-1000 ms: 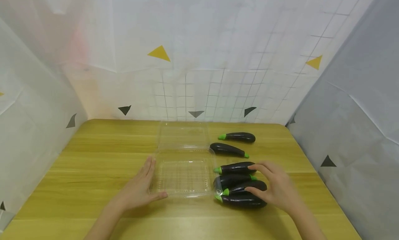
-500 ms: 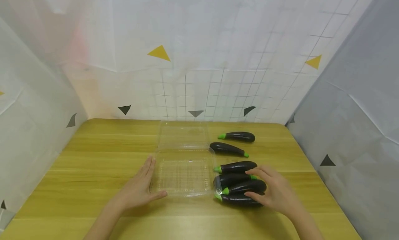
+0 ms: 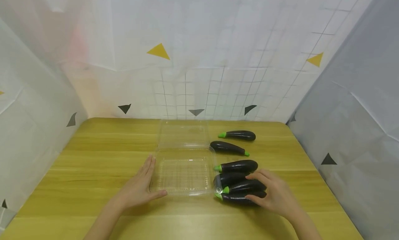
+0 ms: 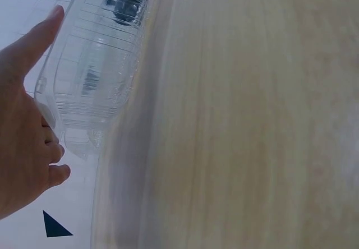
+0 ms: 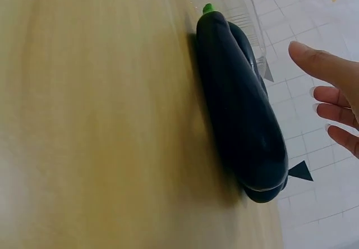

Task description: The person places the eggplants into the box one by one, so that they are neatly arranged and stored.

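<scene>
A clear plastic clamshell box [image 3: 182, 176] lies on the table with its lid [image 3: 183, 133] folded back. My left hand [image 3: 137, 188] rests along the box's left side, fingers straight and thumb at the front corner; the left wrist view shows this hand [image 4: 25, 109] against the clear wall. Beside the box on the right, several dark eggplants [image 3: 246, 186] with green stems lie close together. Over their right ends hovers my right hand [image 3: 275, 191], thumb and fingers apart. In the right wrist view, a gap separates this hand [image 5: 334, 95] from the nearest eggplant [image 5: 241, 103].
Two more eggplants lie farther back, one [image 3: 227, 148] near the box's hinge and one [image 3: 240, 135] close to the back wall. White sheeting [image 3: 199, 60] with coloured triangles encloses the wooden table [image 3: 93, 157] at the back and sides.
My right hand has shifted slightly towards me and left, off the right end of the upper eggplant in the group. The left hand and the box have stayed in place.
</scene>
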A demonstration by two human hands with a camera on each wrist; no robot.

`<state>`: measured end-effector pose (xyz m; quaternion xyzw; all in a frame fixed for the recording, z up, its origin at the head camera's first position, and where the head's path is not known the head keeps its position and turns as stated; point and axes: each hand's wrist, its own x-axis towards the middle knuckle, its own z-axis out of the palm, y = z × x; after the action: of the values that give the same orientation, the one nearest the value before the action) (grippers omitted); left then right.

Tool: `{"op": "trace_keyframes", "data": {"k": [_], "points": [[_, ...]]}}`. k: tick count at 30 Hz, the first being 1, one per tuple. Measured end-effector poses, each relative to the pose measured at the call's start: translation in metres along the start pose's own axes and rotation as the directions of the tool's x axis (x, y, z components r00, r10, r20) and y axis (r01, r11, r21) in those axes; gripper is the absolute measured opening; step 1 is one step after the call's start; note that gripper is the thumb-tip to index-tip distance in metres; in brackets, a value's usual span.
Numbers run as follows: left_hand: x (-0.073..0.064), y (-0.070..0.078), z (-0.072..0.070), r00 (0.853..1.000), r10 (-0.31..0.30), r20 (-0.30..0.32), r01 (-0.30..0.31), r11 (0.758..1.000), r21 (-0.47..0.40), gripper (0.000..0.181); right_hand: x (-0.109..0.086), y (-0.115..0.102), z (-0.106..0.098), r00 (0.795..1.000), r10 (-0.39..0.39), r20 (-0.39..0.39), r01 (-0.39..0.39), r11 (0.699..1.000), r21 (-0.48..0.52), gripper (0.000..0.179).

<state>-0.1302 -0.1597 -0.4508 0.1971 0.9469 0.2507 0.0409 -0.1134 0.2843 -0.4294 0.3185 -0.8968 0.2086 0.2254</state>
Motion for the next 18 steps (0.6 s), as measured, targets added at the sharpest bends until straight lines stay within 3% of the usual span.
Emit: {"op": "trace_keyframes", "data": {"k": [9, 18], "points": [[0.0, -0.001, 0.001, 1.0, 0.001, -0.004, -0.001, 1.0, 0.0, 0.117, -0.013, 0.0, 0.009, 0.998, 0.043, 0.047, -0.041, 0.998, -0.046, 0.055], [0.001, -0.003, 0.002, 1.0, -0.004, -0.001, 0.004, 1.0, -0.013, 0.117, -0.022, 0.003, 0.012, 0.997, 0.034, 0.063, -0.033, 0.999, -0.027, 0.054]]}}
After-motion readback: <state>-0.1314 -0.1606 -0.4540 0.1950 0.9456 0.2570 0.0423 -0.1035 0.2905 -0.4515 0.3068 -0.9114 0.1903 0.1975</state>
